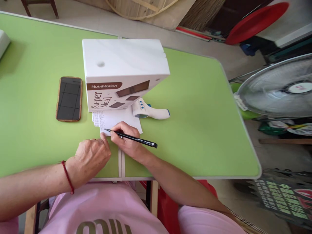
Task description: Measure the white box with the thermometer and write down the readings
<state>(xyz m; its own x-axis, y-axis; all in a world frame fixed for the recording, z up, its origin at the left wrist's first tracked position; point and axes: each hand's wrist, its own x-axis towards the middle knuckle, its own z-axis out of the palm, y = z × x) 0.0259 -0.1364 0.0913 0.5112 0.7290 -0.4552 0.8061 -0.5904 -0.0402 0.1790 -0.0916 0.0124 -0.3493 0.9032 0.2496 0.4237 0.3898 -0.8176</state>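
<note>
A black pen (136,139) is pinched in my right hand (128,141), its tip on the lower left of a white sheet of paper (119,118). Small handwriting runs along the paper's left side. My left hand (91,156), a red cord on its wrist, is curled with a finger at the sheet's lower edge; nothing shows in its grip. A white and brown NutriMotion box (125,65) stands just beyond and hides the far part of the paper. Right of the sheet lies a white infrared thermometer (153,112), partly behind the box.
A phone (69,99) in a brown case lies left of the box on the green folding table (200,113). Part of a white object (3,42) sits at the far left. A fan (280,86) stands beyond the table's right edge, with a red round object (258,22) behind it.
</note>
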